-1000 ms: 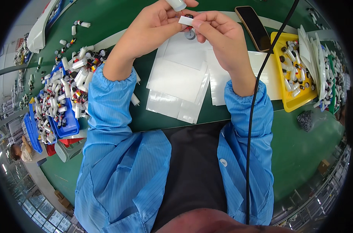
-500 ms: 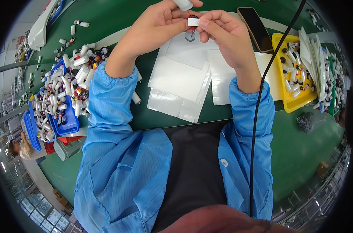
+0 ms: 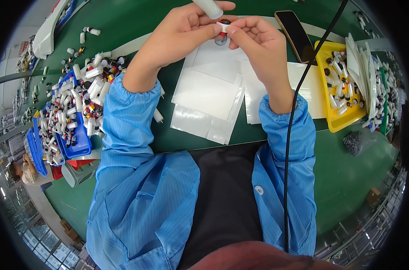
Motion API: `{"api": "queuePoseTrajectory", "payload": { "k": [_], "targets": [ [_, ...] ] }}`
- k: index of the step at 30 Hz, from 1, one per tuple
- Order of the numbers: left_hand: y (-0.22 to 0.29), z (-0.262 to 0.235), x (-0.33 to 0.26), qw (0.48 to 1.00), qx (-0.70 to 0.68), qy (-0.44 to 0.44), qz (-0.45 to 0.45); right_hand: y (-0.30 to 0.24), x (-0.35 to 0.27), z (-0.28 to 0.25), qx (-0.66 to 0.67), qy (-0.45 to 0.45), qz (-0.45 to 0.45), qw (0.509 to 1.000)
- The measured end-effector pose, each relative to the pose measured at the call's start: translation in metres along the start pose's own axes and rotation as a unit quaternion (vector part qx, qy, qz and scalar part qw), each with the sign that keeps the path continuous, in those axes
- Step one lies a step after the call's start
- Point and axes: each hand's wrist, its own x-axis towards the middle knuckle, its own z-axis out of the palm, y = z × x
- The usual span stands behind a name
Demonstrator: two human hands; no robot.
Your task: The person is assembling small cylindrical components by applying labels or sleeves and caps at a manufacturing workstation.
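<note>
My left hand point(image 3: 181, 32) is closed at the far middle of the table. A white plastic tube point(image 3: 209, 8) lies across its fingers, and its thumb and fingertips pinch a small black-and-red component with a clear round end point(image 3: 221, 39). Against that component lies a short white strip point(image 3: 223, 28), seemingly bent around it. From the other side my right hand point(image 3: 262, 42) grips the strip's end between thumb and forefinger, with the fingertips of both hands almost touching. Fingers partly hide the component.
Clear plastic bags and white sheets point(image 3: 204, 92) lie below my hands. A phone point(image 3: 295, 36) and a yellow tray point(image 3: 344, 119) of parts are at right. Blue trays point(image 3: 80, 146) heaped with white tubes stand left. A black cable point(image 3: 299, 99) hangs past my right arm.
The white strip, flat and sticking out before, now looks bent against the component. My right hand has shifted slightly left, and more of the white tube shows. The cable has swung left.
</note>
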Motion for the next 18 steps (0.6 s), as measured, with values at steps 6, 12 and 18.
{"api": "queuePoseTrajectory", "payload": {
  "k": [6, 12, 18],
  "targets": [
    [0.016, 0.008, -0.001, 0.999, -0.014, 0.035, -0.020, 0.000, 0.001, -0.005, -0.082, 0.005, -0.043, 0.996],
    [0.014, 0.005, -0.012, 0.998, 0.045, -0.033, 0.006, 0.013, 0.005, -0.011, 0.119, -0.120, 0.057, 0.984],
    [0.049, 0.008, -0.017, 0.980, 0.107, 0.161, 0.036, 0.018, 0.009, -0.025, 0.127, -0.008, 0.025, 0.992]
  ]
}}
